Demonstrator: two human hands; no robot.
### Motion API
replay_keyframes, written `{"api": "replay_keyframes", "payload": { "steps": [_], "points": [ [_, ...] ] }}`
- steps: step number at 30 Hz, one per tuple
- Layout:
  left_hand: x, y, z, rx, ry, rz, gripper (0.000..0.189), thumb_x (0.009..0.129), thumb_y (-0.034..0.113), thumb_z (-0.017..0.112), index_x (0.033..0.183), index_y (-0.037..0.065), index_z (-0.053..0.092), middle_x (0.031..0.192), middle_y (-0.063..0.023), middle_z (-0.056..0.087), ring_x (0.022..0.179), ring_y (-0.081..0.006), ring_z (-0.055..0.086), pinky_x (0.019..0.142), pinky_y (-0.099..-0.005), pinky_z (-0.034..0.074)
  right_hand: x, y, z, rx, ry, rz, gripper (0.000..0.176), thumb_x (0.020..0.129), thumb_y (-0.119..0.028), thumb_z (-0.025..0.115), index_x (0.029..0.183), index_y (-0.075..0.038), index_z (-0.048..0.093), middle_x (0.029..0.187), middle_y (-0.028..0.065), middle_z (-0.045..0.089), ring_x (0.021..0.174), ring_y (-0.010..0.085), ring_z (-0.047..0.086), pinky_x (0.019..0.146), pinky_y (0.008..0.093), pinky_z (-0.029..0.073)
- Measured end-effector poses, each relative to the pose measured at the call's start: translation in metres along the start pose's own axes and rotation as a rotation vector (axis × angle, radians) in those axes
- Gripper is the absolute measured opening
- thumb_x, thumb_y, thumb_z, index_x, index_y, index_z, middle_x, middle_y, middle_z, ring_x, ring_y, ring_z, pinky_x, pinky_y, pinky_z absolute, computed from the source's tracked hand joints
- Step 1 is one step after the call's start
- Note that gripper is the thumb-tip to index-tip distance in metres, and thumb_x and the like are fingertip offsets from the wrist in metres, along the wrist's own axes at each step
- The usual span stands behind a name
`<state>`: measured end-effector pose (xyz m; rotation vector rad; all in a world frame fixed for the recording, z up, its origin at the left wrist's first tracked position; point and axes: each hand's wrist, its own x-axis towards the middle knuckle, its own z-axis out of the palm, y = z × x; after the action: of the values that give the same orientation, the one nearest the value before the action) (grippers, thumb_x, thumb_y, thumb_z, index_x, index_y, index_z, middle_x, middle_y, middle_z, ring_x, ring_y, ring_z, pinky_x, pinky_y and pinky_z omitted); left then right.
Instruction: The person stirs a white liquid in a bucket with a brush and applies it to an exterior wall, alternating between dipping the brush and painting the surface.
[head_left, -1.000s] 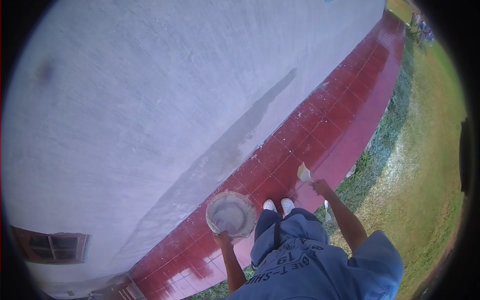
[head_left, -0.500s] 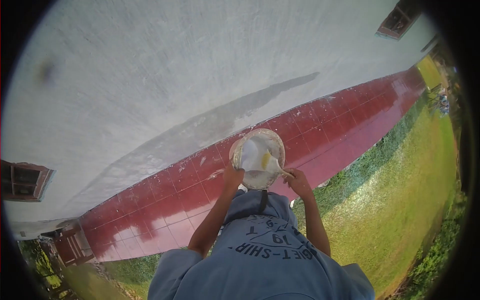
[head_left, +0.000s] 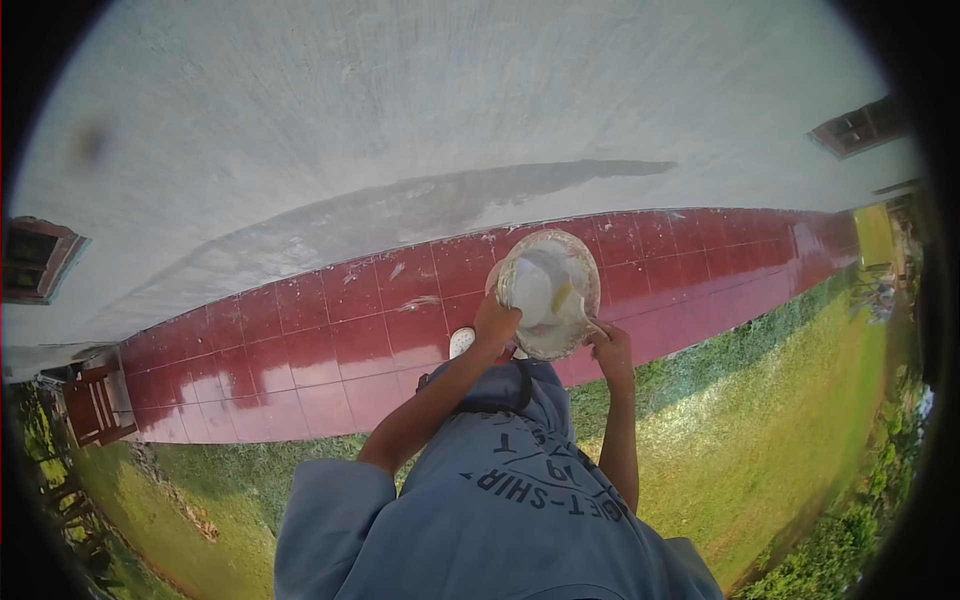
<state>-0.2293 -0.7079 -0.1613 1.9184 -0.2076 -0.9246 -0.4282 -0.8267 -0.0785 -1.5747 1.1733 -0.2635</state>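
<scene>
Sunlit grass (head_left: 725, 425), fisheye curvature, perhaps lens smudge (head_left: 89, 143)

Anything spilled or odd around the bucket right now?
Yes: white smears mark the red tiles left of the bucket, likely splatter. A darker grey streak also stands out on the paler wall.

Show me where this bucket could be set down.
Open red floor tiles stretch left of the round, whitish-stained bucket, between the greyish-white wall and green grass; another open stretch runs right. Crowded: around the bucket, where the left hand holds its side, the right hand holds the yellow-bristled brush, and a white shoe stands close.
</scene>
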Motion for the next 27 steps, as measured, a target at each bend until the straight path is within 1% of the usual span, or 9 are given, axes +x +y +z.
{"api": "replay_keyframes", "payload": {
  "steps": [8, 10, 13, 16, 18, 20, 23, 25, 27],
  "points": [
    [0.000, -0.003, 0.022, -0.369, -0.004, 0.107, 0.068, 0.068, -0.008, 0.056, 0.134, 0.004, 0.052, 0.118, -0.0120, 0.064, 0.107, -0.0233, 0.063, 0.091, -0.0338, 0.049, 0.051, -0.020, -0.002, -0.076, 0.095, -0.212, 0.028, 0.084, -0.015, 0.061, 0.100, 0.006, 0.071, 0.069, 0.0016, 0.062, 0.062, 0.0075, 0.054, 0.056, 0.0265, 0.042],
    [-0.006, 0.004, 0.031, -0.391, 0.026, 0.121, 0.068, 0.068, -0.009, 0.056, 0.135, 0.004, 0.052, 0.118, -0.0115, 0.064, 0.107, -0.0220, 0.062, 0.091, -0.0328, 0.049, 0.062, -0.023, -0.011, -0.101, 0.122, -0.359, 0.024, 0.084, -0.019, 0.068, 0.090, 0.004, 0.070, 0.069, 0.0124, 0.066, 0.064, 0.0200, 0.065, 0.059, 0.0349, 0.047],
    [-0.020, 0.030, 0.052, -0.397, 0.084, 0.142, 0.069, 0.069, -0.009, 0.056, 0.136, 0.003, 0.050, 0.119, -0.0115, 0.064, 0.108, -0.0214, 0.062, 0.091, -0.0324, 0.048, 0.081, -0.025, -0.028, -0.242, 0.178, -0.527, 0.024, 0.086, -0.020, 0.068, 0.083, 0.004, 0.065, 0.069, 0.0178, 0.065, 0.065, 0.0287, 0.066, 0.060, 0.0380, 0.047],
    [-0.037, 0.054, 0.079, -0.301, 0.152, 0.124, 0.069, 0.070, -0.006, 0.058, 0.137, 0.004, 0.050, 0.120, -0.0128, 0.064, 0.108, -0.0227, 0.062, 0.092, -0.0337, 0.048, 0.095, -0.022, -0.049, -0.193, 0.158, -0.500, 0.024, 0.090, -0.020, 0.065, 0.089, 0.004, 0.065, 0.070, 0.0152, 0.065, 0.062, 0.0206, 0.060, 0.059, 0.0365, 0.046],
    [-0.038, 0.061, 0.102, -0.228, 0.195, 0.095, 0.068, 0.070, -0.005, 0.059, 0.137, 0.004, 0.050, 0.119, -0.0136, 0.064, 0.108, -0.0234, 0.062, 0.092, -0.0346, 0.048, 0.109, -0.018, -0.067, -0.198, 0.136, -0.501, 0.025, 0.089, -0.021, 0.065, 0.088, 0.004, 0.063, 0.070, 0.0158, 0.064, 0.063, 0.0230, 0.062, 0.060, 0.0373, 0.047],
    [-0.039, 0.063, 0.129, -0.161, 0.231, 0.135, 0.060, 0.072, 0.013, 0.065, 0.131, 0.008, 0.055, 0.115, -0.0214, 0.067, 0.109, -0.0389, 0.063, 0.092, -0.0446, 0.049, 0.120, -0.009, -0.089, -0.208, 0.103, -0.498, 0.025, 0.089, -0.021, 0.066, 0.087, 0.004, 0.062, 0.070, 0.0165, 0.064, 0.063, 0.0254, 0.063, 0.060, 0.0382, 0.047],
    [-0.054, 0.087, 0.156, -0.200, 0.211, 0.131, 0.060, 0.072, 0.014, 0.065, 0.131, 0.009, 0.055, 0.113, -0.0219, 0.067, 0.109, -0.0397, 0.063, 0.093, -0.0449, 0.049, 0.136, 0.005, -0.114, -0.301, 0.138, -0.530, 0.025, 0.089, -0.021, 0.066, 0.085, 0.003, 0.061, 0.072, 0.0189, 0.064, 0.066, 0.0328, 0.065, 0.061, 0.0403, 0.048],
    [-0.057, 0.089, 0.176, -0.188, 0.267, 0.167, 0.059, 0.073, 0.013, 0.065, 0.131, 0.008, 0.055, 0.111, -0.0224, 0.067, 0.108, -0.0408, 0.063, 0.092, -0.0462, 0.049, 0.143, 0.012, -0.126, -0.333, 0.241, -0.547, 0.025, 0.086, -0.021, 0.067, 0.086, 0.002, 0.061, 0.075, 0.0229, 0.064, 0.073, 0.0432, 0.064, 0.064, 0.0452, 0.049],
    [-0.068, 0.097, 0.194, -0.207, 0.257, 0.167, 0.062, 0.072, 0.004, 0.063, 0.133, 0.004, 0.054, 0.110, -0.0171, 0.068, 0.102, -0.0273, 0.067, 0.089, -0.0377, 0.050, 0.151, 0.015, -0.138, -0.394, 0.225, -0.573, 0.023, 0.085, -0.021, 0.068, 0.085, 0.002, 0.061, 0.075, 0.0222, 0.065, 0.073, 0.0427, 0.065, 0.065, 0.0447, 0.049]
  ]
}}
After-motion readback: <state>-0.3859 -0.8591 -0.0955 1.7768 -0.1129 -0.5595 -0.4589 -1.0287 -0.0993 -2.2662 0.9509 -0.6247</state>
